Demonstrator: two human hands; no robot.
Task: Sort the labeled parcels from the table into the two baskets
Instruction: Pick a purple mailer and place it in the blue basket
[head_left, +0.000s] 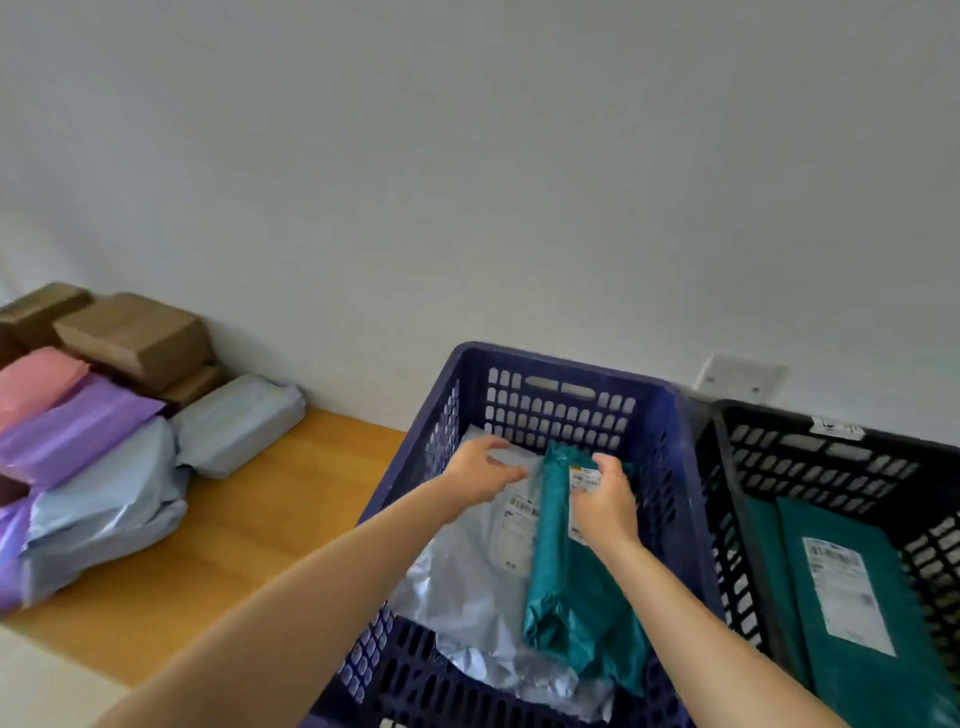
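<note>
In the blue basket (571, 358) the teal parcel (576, 597) lies lengthwise away from the person atop the grey parcel (478, 561), the right hand (605, 506) gripping its far, labelled end with curled fingers (603, 463), the left hand (480, 467) hovering just beside it, loose and holding nothing.

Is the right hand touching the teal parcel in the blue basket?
Touching. The head view shows the right hand gripping the teal parcel at its white label, with no gap between them.
</note>
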